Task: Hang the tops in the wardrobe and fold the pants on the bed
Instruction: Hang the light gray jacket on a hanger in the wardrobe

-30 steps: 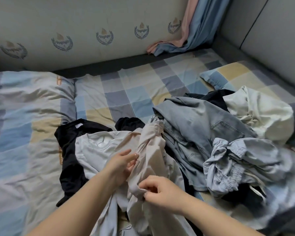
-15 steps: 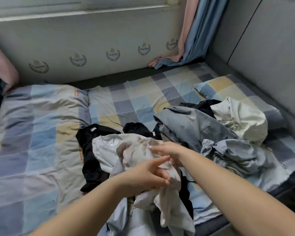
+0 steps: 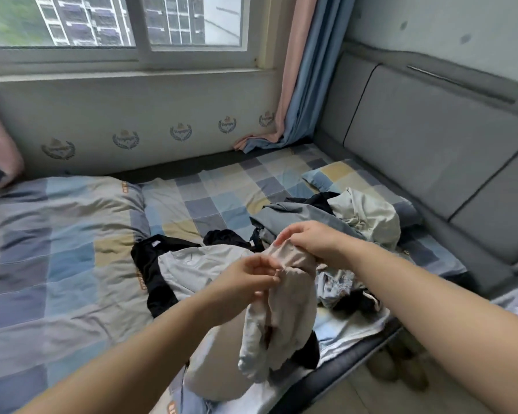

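A beige garment [image 3: 284, 306] hangs above the bed, held at its top by both hands. My left hand [image 3: 245, 279] pinches its upper edge on the left. My right hand [image 3: 311, 242] grips the bunched top on the right. Whether it is a top or pants I cannot tell. Under it on the checked bed [image 3: 72, 264] lies a heap of clothes: a white top [image 3: 192, 264], a black garment [image 3: 150, 264], grey-blue jeans [image 3: 296, 213], a cream garment [image 3: 368, 216] and a light blue piece [image 3: 338, 286].
A folded checked duvet [image 3: 57, 249] covers the bed's left half, a checked pillow [image 3: 335, 177] lies at the right. The grey padded headboard [image 3: 431, 144] stands on the right, window and curtain [image 3: 293, 85] behind. Shoes [image 3: 398, 366] sit on the floor by the bed's edge.
Both hands have lifted the beige garment off the heap, and my right hand moved up to its top. The view has tilted up, showing the window.
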